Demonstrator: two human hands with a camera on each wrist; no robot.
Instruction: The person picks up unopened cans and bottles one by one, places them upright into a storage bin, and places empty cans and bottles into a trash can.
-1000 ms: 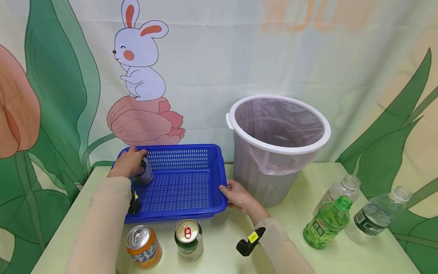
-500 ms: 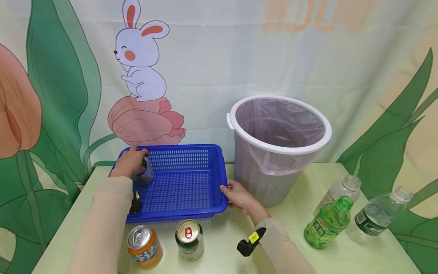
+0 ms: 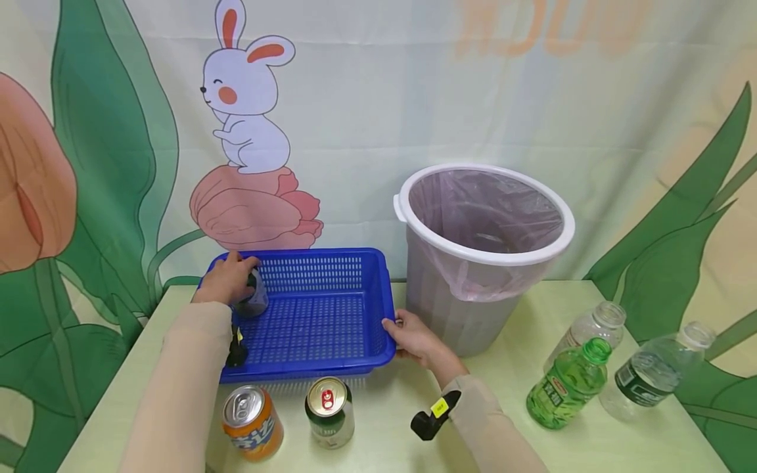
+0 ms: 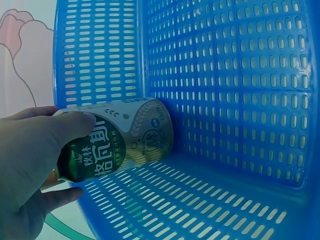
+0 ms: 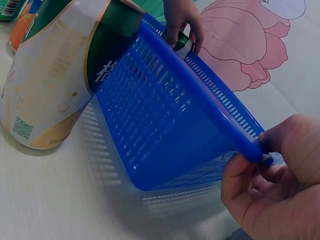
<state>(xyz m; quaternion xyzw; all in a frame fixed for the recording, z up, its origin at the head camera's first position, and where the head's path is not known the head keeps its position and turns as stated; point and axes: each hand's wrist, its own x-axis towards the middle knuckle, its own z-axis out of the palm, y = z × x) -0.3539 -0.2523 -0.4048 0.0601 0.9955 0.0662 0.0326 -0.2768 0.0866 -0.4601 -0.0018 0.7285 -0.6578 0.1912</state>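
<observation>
A green and white drink can [image 4: 120, 137] stands in the back left corner of a blue plastic basket [image 3: 387, 295]. My left hand [image 3: 227, 279] grips its top end from above, thumb on one side and fingers on the other. At the basket's right end, my right hand [image 3: 416, 338] pinches the rim between thumb and fingers, plain in the right wrist view. In front of the basket, an orange soda can [image 3: 254, 427] and a second green and white can [image 3: 330, 420] stand upright on the table. The left forearm hides part of the basket's left end.
A grey bin [image 3: 461, 322] with a white rim and a pinkish liner stands right of the basket. Farther right stand a green bottle [image 3: 562, 394] and two clear bottles, one a dark-labelled bottle [image 3: 641, 381]. A printed cloth [image 3: 349, 118] hangs behind the table.
The whole scene shifts slightly to the right in the head view. Both hands keep their holds on the can and the basket rim.
</observation>
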